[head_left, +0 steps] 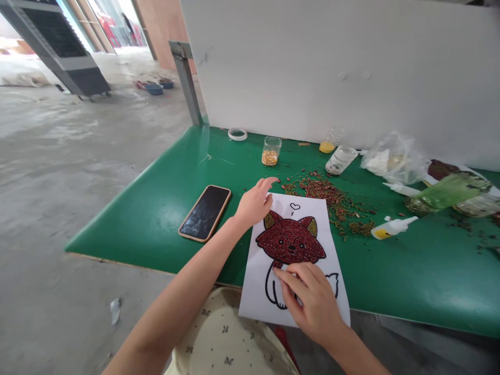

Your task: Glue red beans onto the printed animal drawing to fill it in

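Observation:
A white sheet with a fox drawing [250,291] lies at the table's front edge. Its head is covered in dark red beans, the inner ears in green ones; most of the body is bare outline. My left hand [253,203] is over the sheet's top left corner, fingers stretched towards the loose beans. My right hand [312,297] is above the fox's body, its fingertips together at the neck, beside a small red patch [277,264]. Whatever those fingers hold is too small to make out. A loose pile of red and green beans [326,192] spreads behind the sheet.
A phone [205,212] lies left of the sheet on the green table [148,208]. Behind are a jar of corn kernels [270,152], a white lid [237,134] and a tipped jar [341,160]. To the right are a glue bottle [394,228] and plastic bags [394,159]. A white panel [312,67] rises behind.

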Tool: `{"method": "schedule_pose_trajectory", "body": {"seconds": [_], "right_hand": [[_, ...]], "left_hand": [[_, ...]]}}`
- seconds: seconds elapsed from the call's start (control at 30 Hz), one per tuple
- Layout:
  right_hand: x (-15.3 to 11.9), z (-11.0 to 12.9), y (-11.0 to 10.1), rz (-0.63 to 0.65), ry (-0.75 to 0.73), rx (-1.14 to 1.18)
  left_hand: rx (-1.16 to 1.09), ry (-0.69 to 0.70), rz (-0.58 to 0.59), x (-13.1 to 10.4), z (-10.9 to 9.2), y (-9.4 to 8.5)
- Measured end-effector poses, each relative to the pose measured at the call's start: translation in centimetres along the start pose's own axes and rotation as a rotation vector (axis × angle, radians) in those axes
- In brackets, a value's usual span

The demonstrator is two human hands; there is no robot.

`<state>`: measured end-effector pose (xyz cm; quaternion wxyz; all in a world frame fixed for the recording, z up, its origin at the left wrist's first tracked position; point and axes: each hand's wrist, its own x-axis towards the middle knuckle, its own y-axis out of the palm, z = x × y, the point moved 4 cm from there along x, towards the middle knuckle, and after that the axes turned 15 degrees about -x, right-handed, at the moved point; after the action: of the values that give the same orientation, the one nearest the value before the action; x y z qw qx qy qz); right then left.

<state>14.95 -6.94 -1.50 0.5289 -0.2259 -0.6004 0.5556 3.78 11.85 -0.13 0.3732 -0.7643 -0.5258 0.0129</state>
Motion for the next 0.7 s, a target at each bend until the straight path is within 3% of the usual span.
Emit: {"method": "schedule_pose_trajectory", "body": {"seconds": [0.7], "right_hand": [[-0.31,-0.02,-0.35,-0.034,-0.009,-0.054]], "left_hand": [[0.079,0.002,0.051,0.05,0.46,0.46]]}}
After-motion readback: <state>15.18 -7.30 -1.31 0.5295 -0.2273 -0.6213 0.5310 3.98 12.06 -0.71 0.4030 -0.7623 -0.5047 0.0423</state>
